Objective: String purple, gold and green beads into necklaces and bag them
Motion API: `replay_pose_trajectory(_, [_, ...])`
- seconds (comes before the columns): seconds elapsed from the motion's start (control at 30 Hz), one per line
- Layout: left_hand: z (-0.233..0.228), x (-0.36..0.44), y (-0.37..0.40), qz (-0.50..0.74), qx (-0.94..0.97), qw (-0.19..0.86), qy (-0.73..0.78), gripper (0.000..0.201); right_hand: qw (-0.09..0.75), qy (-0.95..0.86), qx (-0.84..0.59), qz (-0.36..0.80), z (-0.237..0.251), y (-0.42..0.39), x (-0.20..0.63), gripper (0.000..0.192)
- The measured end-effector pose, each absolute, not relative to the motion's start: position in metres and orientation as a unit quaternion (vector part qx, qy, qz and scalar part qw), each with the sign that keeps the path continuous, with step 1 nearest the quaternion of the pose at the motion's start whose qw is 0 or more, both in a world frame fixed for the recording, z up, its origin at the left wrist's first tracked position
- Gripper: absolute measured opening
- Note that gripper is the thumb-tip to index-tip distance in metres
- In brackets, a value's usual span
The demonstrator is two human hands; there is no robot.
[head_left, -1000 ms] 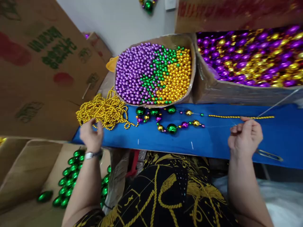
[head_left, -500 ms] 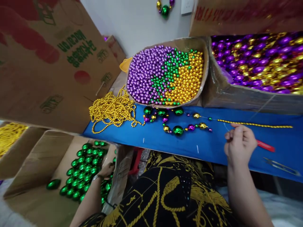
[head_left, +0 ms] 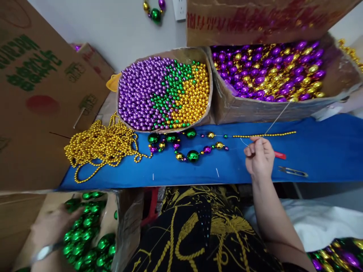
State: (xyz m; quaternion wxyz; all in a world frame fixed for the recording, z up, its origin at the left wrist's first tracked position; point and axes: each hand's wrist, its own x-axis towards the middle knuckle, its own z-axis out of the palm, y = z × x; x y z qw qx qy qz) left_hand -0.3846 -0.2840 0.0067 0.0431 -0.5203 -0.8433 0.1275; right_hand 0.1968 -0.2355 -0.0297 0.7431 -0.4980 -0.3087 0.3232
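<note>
- Two hands are seen: the right hand (head_left: 259, 156) is pinched on the thread (head_left: 276, 119) beside the bead strand (head_left: 198, 145) on the counter (head_left: 326, 151).
- Left hand (head_left: 56, 226), blurred among green baubles (head_left: 85, 241) below the counter; its closure cannot be told.
- Beads could be spilled off the strand if the thread were let slack.

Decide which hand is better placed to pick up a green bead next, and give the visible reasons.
Left. The left hand is already down in the box of green beads, fingers among them. The right hand is up at the blue board, its grip closed on the thin thread.
</note>
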Motion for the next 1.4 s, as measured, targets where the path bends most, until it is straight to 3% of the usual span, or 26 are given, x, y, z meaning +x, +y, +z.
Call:
replay_pose_trajectory(0.07, [0.050,-0.356,-0.261,0.009,-0.516,0.126,-0.847,0.051,0.738,-0.316,-0.502,0.322,-0.030,-0.236,0.195,0.030])
replay_pose_trajectory(0.13, [0.079,-0.295,-0.236,-0.150,-0.589,0.059,-0.792,0.049,0.729,-0.327,-0.504,0.329,-0.030,-0.237,0.192,0.028])
replay_pose_trajectory(0.2, [0.084,-0.214,-0.211,-0.278,-0.722,-0.098,-0.626,0.040,0.715,-0.342,-0.506,0.340,-0.029,-0.238,0.190,0.028])
replay_pose_trajectory(0.27, [0.067,-0.129,-0.187,-0.256,-0.822,-0.327,-0.390,0.028,0.700,-0.358,-0.509,0.350,-0.028,-0.239,0.188,0.029])
replay_pose_trajectory(0.33, [0.039,-0.056,-0.167,-0.235,-0.841,-0.411,-0.260,0.027,0.690,-0.369,-0.509,0.360,-0.026,-0.240,0.188,0.029])
replay_pose_trajectory(0.4, [0.013,-0.003,-0.153,-0.266,-0.859,-0.356,-0.254,0.037,0.680,-0.376,-0.507,0.372,-0.026,-0.242,0.189,0.028])
replay_pose_trajectory(0.47, [-0.001,0.026,-0.145,-0.251,-0.902,-0.250,-0.248,0.034,0.669,-0.384,-0.505,0.387,-0.027,-0.244,0.192,0.026])
replay_pose_trajectory(0.57, [-0.002,0.042,-0.141,-0.181,-0.951,-0.119,-0.222,0.040,0.664,-0.382,-0.503,0.400,-0.031,-0.245,0.196,0.023])
replay_pose_trajectory(0.63, [0.001,0.044,-0.140,-0.148,-0.963,-0.074,-0.211,0.034,0.667,-0.374,-0.502,0.403,-0.035,-0.245,0.197,0.022])
replay_pose_trajectory(0.93, [-0.024,0.057,-0.141,-0.123,-0.977,-0.006,-0.172,0.023,0.647,-0.380,-0.533,0.391,-0.044,-0.245,0.200,0.027])
replay_pose_trajectory(1.03, [-0.032,0.053,-0.136,-0.088,-0.981,0.029,-0.173,0.021,0.691,-0.326,-0.540,0.352,-0.046,-0.246,0.214,0.027])
replay_pose_trajectory(1.13, [-0.036,0.049,-0.129,-0.063,-0.981,0.034,-0.178,0.022,0.738,-0.255,-0.525,0.340,-0.051,-0.246,0.225,0.032])
replay_pose_trajectory(1.3, [-0.032,0.050,-0.145,-0.081,-0.971,0.025,-0.224,0.023,0.739,-0.222,-0.507,0.383,-0.056,-0.245,0.222,0.035])
replay_pose_trajectory(1.4, [-0.034,0.055,-0.171,-0.080,-0.974,0.028,-0.209,0.035,0.751,-0.217,-0.490,0.386,-0.052,-0.243,0.215,0.033])
